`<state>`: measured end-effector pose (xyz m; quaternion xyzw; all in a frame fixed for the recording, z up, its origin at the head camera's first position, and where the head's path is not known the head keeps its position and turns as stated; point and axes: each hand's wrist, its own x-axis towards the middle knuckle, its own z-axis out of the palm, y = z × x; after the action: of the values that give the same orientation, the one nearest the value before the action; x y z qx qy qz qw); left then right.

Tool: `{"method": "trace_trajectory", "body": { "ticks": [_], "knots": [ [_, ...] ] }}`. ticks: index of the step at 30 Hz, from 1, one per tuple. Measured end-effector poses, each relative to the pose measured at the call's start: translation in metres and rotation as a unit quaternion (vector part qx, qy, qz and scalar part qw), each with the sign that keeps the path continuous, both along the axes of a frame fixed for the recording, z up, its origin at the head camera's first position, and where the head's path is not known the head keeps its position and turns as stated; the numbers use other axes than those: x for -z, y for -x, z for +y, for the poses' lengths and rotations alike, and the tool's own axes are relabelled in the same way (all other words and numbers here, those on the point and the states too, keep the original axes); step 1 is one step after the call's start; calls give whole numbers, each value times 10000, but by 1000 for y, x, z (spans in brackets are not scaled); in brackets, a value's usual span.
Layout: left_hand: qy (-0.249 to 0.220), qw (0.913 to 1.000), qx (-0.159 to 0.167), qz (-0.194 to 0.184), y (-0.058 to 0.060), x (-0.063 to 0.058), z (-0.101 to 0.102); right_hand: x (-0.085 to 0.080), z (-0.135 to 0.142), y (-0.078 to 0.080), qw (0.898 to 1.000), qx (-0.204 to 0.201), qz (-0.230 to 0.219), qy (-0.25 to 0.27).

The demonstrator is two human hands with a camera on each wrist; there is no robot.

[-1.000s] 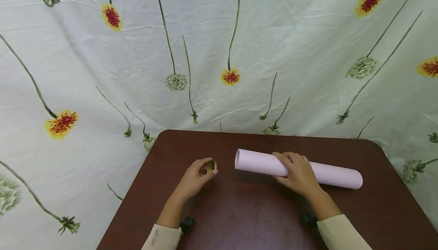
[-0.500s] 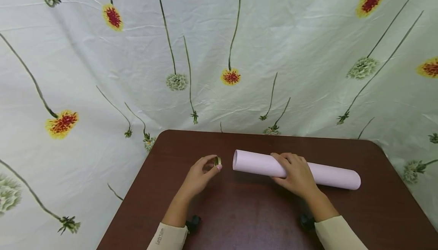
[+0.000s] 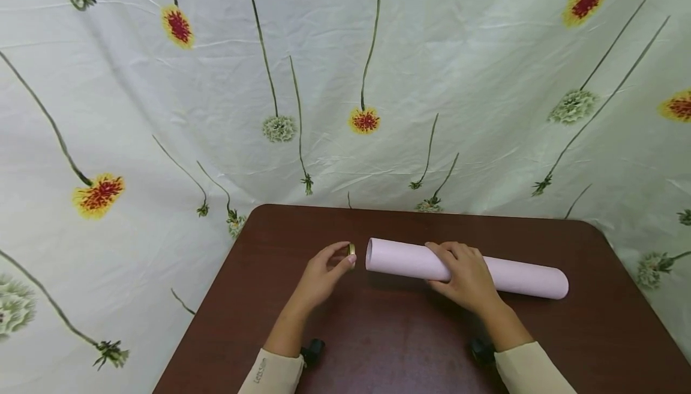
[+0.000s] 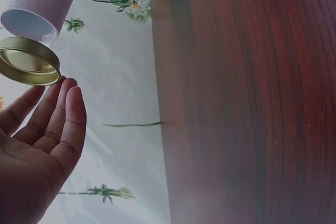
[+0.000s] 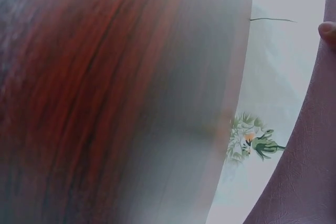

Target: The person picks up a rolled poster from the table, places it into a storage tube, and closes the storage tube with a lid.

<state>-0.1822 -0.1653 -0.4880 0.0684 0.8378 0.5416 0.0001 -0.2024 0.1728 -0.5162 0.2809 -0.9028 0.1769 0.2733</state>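
My left hand (image 3: pixel 318 274) pinches a gold metal lid (image 4: pixel 31 61) by its rim, thumb and fingertips on opposite edges. Just to its right is the open end of a pale pink tube (image 3: pixel 402 258), apart from the lid by a small gap in the head view. The left wrist view shows the lid's hollow underside and the tube's round mouth close behind it. My right hand (image 3: pixel 466 280) grips the tube near its middle from above, holding it raised over the table and nearly level. In the right wrist view only a fingertip (image 5: pixel 328 32) shows on the tube.
The dark reddish-brown table (image 3: pixel 388 346) has rounded far corners. A white cloth (image 3: pixel 216 82) printed with flowers hangs behind it and along the left side. A dark wrist device (image 3: pixel 313 352) sits at the left sleeve cuff.
My left hand has moved right and slightly up with the lid, turning it edge-on and bringing it close to the tube's end. The tube has shifted slightly left in my right hand.
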Motion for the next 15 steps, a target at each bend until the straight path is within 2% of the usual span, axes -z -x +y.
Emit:
{"method": "trace_trajectory", "body": {
  "ticks": [15],
  "knots": [
    [-5, 9999, -6, 127, 0, -4, 11, -1, -7, -3, 10000, -49, 35, 58]
  ]
}}
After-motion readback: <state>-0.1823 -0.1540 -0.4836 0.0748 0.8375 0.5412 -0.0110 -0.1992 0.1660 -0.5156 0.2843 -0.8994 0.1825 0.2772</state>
